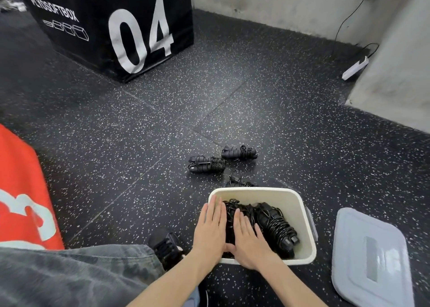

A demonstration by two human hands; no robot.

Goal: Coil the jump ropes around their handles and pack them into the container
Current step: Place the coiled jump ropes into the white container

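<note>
A cream container (304, 216) stands on the speckled floor and holds coiled black jump ropes (277, 225). My left hand (210, 227) lies flat with straight fingers over the container's left rim and the ropes. Beside it my right hand (247, 239) presses flat on the ropes inside. Two coiled ropes lie on the floor beyond the container, one on the left (206, 164) and one on the right (239, 152). A third rope (239, 181) shows partly behind the far rim.
The grey lid (370, 258) lies on the floor right of the container. A black box marked 04 (116, 25) stands at the back left, an orange box (23, 195) at the left. Concrete walls (395, 74) close the right side. My knee and black shoe (166, 248) sit left of the container.
</note>
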